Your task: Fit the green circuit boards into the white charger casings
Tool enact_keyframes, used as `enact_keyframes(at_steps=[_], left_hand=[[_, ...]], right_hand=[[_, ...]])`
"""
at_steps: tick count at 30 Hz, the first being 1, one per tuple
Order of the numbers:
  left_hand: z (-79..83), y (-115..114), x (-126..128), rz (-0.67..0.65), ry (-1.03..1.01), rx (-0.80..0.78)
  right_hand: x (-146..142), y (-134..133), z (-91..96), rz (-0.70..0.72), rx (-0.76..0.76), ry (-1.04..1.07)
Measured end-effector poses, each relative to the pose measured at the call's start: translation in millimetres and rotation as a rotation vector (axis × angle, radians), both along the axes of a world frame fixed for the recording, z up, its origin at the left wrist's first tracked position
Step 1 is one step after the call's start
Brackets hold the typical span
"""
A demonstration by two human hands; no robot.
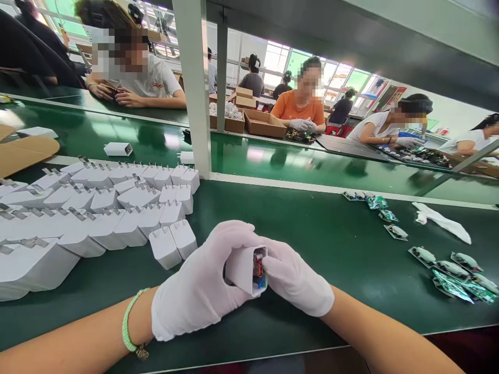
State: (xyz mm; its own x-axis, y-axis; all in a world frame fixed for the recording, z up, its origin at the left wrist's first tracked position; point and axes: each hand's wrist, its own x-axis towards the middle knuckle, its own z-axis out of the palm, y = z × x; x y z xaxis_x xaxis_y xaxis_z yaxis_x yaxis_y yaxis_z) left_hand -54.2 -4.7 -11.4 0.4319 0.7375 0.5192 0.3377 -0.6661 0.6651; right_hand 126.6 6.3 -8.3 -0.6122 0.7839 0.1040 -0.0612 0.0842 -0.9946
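Note:
A white plug charger housing (240,270) is held in front of me, its open end facing right. My left hand (198,280), in a white glove, wraps around the housing from the left. A circuit board (258,267) with red and blue parts shows inside the opening. My right hand (294,275), also gloved, closes on the housing's open end, its thumb at the rim beside the board. Whether that thumb touches the board, I cannot tell. Left of my hands, white charger housings (117,226) with metal prongs up stand in rows on the green work surface (296,332).
Several loose circuit boards (452,267) lie at the right, near a white glove (442,221). A white post (194,88) rises behind the rows. Beyond it runs a green belt (273,156) with single housings (118,149). Cardboard (27,153) lies far left. Co-workers sit opposite.

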Motion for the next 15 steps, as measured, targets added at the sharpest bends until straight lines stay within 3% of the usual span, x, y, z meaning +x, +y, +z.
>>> enact_keyframes(at_steps=[7,12,15], left_hand=[[4.6,-3,4,-0.052,0.013,0.067],[2.1,9,-10,-0.009,0.204,0.407],[9.5,15,-28,0.064,0.265,0.472]], right_hand=[[-7,-4,5.6,-0.016,0.112,-0.005],[-4,8,0.8,-0.166,0.256,-0.268],[4,25,-4.5,-0.28,0.378,-0.408]])
